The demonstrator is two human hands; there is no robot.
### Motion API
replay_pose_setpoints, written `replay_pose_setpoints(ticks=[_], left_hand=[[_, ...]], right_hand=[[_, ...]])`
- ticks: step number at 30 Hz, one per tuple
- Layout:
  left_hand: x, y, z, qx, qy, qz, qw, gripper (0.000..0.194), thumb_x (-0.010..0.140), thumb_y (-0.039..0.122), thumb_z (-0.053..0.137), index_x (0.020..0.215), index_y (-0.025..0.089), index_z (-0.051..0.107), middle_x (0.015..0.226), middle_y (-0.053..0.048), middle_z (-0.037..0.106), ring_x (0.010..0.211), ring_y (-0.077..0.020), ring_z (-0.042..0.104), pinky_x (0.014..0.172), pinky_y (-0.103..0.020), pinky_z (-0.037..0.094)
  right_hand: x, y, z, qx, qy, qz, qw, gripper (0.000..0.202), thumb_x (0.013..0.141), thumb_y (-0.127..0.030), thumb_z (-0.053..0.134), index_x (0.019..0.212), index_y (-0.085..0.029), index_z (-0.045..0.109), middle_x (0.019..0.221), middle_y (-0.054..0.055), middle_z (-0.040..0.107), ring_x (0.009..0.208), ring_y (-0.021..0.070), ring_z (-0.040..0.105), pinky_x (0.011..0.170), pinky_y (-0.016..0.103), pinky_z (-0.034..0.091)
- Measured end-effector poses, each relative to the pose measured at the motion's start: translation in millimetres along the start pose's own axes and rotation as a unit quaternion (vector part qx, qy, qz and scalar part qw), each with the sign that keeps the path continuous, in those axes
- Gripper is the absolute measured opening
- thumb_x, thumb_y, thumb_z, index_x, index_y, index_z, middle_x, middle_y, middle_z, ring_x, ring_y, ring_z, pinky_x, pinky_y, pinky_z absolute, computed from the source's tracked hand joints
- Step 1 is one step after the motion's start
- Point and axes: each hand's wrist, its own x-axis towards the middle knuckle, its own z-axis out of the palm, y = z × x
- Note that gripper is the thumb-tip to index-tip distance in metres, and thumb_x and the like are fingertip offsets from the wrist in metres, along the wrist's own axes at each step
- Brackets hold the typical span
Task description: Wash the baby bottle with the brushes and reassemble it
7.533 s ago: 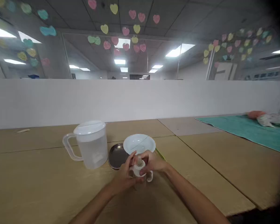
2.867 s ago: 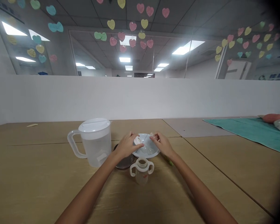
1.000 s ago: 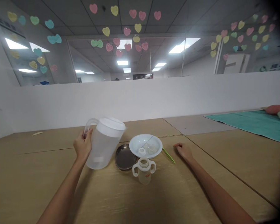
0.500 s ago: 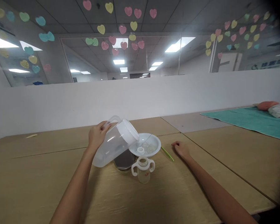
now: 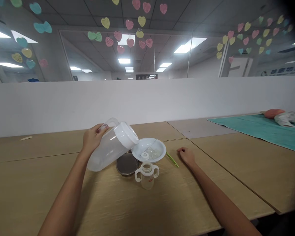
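Holds clear pitcher [image 5: 108, 149] by its handle in left hand [image 5: 92, 139], fingers wrapped round the grip. Tilts it over dark metal tray [image 5: 127, 165], lid [image 5: 126, 135] toward white bowl [image 5: 148, 159]. Can't tell if lid touches bowl rim, or if liquid is leaving. Rests right hand [image 5: 186, 155] on table [image 5: 177, 203], fingers curled in a loose fist, just beside green strip [image 5: 172, 159]. Shows white ring cap [image 5: 145, 155] and clear parts [image 5: 155, 154] inside bowl. Stands two-handled bottle [image 5: 147, 180] upright on table, neck open, red marking on side, just in front of bowl. Shows tray at left of bowl, teal cloth [image 5: 255, 127] well apart at far right, with orange item [image 5: 274, 113] and patterned fabric [image 5: 288, 118] on it.
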Motion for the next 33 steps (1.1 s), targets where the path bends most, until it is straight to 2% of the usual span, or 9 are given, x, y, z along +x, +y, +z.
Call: replay_pose_setpoints(ticks=[9, 14, 17, 20, 22, 24, 28, 31, 33], left_hand=[[-5, 22, -15.3, -0.066, -0.021, 0.064, 0.996, 0.043, 0.074, 0.052, 0.051, 0.099, 0.020, 0.066, 0.058, 0.004, 0.048, 0.056, -0.0101, 0.041, 0.057, -0.021, 0.032], [-7, 31, -28.6, -0.117, -0.006, 0.065, 0.991, 0.040, 0.075, 0.049, 0.052, 0.097, 0.019, 0.066, 0.059, 0.004, 0.047, 0.055, -0.0093, 0.039, 0.054, -0.020, 0.032], [-9, 35, -34.6, -0.132, -0.009, 0.075, 0.988, 0.040, 0.074, 0.049, 0.055, 0.097, 0.020, 0.066, 0.061, 0.003, 0.052, 0.056, -0.0099, 0.042, 0.055, -0.021, 0.034], [-12, 41, -36.6, -0.129, -0.036, 0.096, 0.986, 0.040, 0.072, 0.049, 0.058, 0.098, 0.021, 0.067, 0.077, 0.000, 0.064, 0.067, -0.0130, 0.051, 0.062, -0.022, 0.039], [-13, 44, -36.3, -0.126, -0.048, 0.101, 0.986, 0.040, 0.071, 0.050, 0.059, 0.099, 0.022, 0.067, 0.090, -0.002, 0.067, 0.074, -0.0150, 0.055, 0.067, -0.023, 0.041], [-13, 44, -35.6, -0.128, -0.043, 0.089, 0.987, 0.041, 0.070, 0.049, 0.060, 0.099, 0.022, 0.067, 0.092, -0.002, 0.067, 0.075, -0.0150, 0.055, 0.068, -0.022, 0.041], [-14, 25, -35.4, -0.144, 0.024, 0.030, 0.989, 0.039, 0.073, 0.046, 0.059, 0.099, 0.018, 0.066, 0.075, 0.002, 0.061, 0.064, -0.0095, 0.047, 0.063, -0.019, 0.038], [-22, -9, -34.6, -0.200, 0.080, -0.041, 0.976, 0.038, 0.074, 0.042, 0.059, 0.098, 0.013, 0.064, 0.074, 0.003, 0.056, 0.066, -0.0074, 0.044, 0.064, -0.018, 0.037], [-32, -35, -32.2, -0.248, 0.124, -0.112, 0.954, 0.039, 0.073, 0.044, 0.059, 0.089, 0.009, 0.062, 0.069, 0.004, 0.051, 0.062, -0.0062, 0.041, 0.058, -0.017, 0.036]], right_hand=[[0, 3, -1, 0.000, -0.005, -0.006, 1.000, 0.030, 0.074, -0.015, 0.042, 0.086, -0.017, 0.069, 0.087, 0.006, 0.068, 0.079, 0.0170, 0.060, 0.060, 0.022, 0.037], [0, 3, -2, 0.002, -0.012, -0.006, 1.000, 0.030, 0.074, -0.014, 0.042, 0.086, -0.017, 0.069, 0.087, 0.005, 0.068, 0.078, 0.0167, 0.060, 0.059, 0.022, 0.036], [0, 3, -2, 0.006, -0.012, -0.008, 1.000, 0.029, 0.074, -0.014, 0.043, 0.085, -0.017, 0.069, 0.087, 0.005, 0.068, 0.078, 0.0161, 0.060, 0.058, 0.021, 0.035], [1, 2, -2, 0.009, -0.011, -0.005, 1.000, 0.028, 0.074, -0.014, 0.043, 0.085, -0.017, 0.069, 0.086, 0.006, 0.068, 0.077, 0.0165, 0.060, 0.057, 0.022, 0.034], [1, 2, -2, 0.009, -0.011, -0.003, 1.000, 0.028, 0.075, -0.014, 0.043, 0.085, -0.016, 0.069, 0.085, 0.006, 0.068, 0.077, 0.0173, 0.060, 0.057, 0.022, 0.034], [0, 2, -2, 0.011, -0.012, -0.002, 1.000, 0.028, 0.075, -0.015, 0.043, 0.085, -0.016, 0.069, 0.084, 0.006, 0.068, 0.077, 0.0177, 0.060, 0.058, 0.023, 0.033], [0, 3, -2, 0.015, -0.006, 0.002, 1.000, 0.030, 0.075, -0.015, 0.041, 0.087, -0.018, 0.069, 0.084, 0.005, 0.068, 0.077, 0.0174, 0.059, 0.059, 0.023, 0.034], [-2, 3, -3, 0.021, -0.002, 0.008, 1.000, 0.032, 0.076, -0.016, 0.040, 0.089, -0.017, 0.069, 0.087, 0.005, 0.067, 0.079, 0.0169, 0.059, 0.060, 0.023, 0.035], [-3, 2, -3, 0.024, -0.006, 0.008, 1.000, 0.032, 0.075, -0.016, 0.040, 0.089, -0.017, 0.069, 0.088, 0.005, 0.067, 0.078, 0.0170, 0.059, 0.060, 0.023, 0.035]])
